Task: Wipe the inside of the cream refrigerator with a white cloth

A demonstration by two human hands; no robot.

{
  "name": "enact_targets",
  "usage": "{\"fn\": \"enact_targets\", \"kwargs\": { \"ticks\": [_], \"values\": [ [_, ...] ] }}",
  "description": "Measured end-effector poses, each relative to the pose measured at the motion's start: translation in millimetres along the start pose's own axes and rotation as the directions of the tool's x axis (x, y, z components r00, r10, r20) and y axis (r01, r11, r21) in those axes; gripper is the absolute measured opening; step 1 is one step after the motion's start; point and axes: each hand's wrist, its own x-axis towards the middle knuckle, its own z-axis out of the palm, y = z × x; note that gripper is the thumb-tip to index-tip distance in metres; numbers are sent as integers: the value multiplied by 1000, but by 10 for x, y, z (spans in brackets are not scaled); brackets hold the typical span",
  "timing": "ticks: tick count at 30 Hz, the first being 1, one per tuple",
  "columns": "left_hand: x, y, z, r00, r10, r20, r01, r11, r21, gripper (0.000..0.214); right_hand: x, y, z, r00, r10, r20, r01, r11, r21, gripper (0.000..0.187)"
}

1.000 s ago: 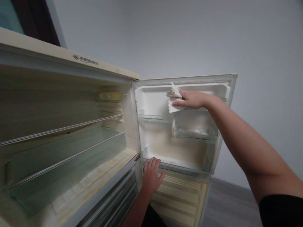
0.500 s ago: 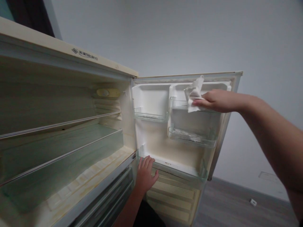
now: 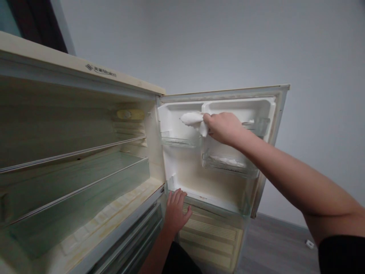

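My right hand [image 3: 224,127] is closed on a white cloth or paper wipe [image 3: 192,118], which sticks out to the left in front of the upper compartments of the fridge door [image 3: 196,175]. Part of the wipe is hidden by my fingers. Lower down, my left hand [image 3: 176,214] rests with its fingers spread on the edge of the bottom clear door shelf [image 3: 216,209]. Small clear bins line the door: an upper left one [image 3: 181,142], an upper right one [image 3: 261,127] partly behind my right arm, and a middle right one [image 3: 230,167] with something whitish in it.
To the left stands the open fridge body, with a glass shelf [image 3: 85,150], a clear greenish drawer [image 3: 94,201] and a yellowish lamp cover [image 3: 130,114]. Below is a second compartment with drawers [image 3: 131,239]. A small white object [image 3: 309,244] lies on the grey floor [image 3: 273,247].
My right hand has moved left across the upper door with the wipe, from the right bin to the divider between the upper compartments. My left hand has stayed in place.
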Motion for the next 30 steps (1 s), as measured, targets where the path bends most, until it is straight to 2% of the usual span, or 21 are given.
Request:
{"fn": "enact_targets", "kwargs": {
  "ticks": [4,13,19,22,26,30],
  "values": [
    [-8,-6,-10,1000,-2,12,3,1000,-3,41,-31,-84,40,997,52,-64,-51,999,6,35],
    [8,38,-38,1000,4,11,-4,1000,6,38,-93,-30,56,996,48,-80,-44,998,51,47],
    [1,73,4,1000,3,5,-2,1000,-17,39,23,70,-12,972,236,12,-236,960,149,59],
    [-5,97,10,1000,-16,13,17,999,-32,40,104,197,-37,953,296,71,-304,929,211,57],
    [-3,105,1,999,-24,21,25,998,-51,40,169,312,-49,958,283,47,-287,939,188,44],
    [-3,79,0,999,-26,22,27,998,-53,41,239,354,-81,972,229,48,-234,951,200,41]
  ]
}}
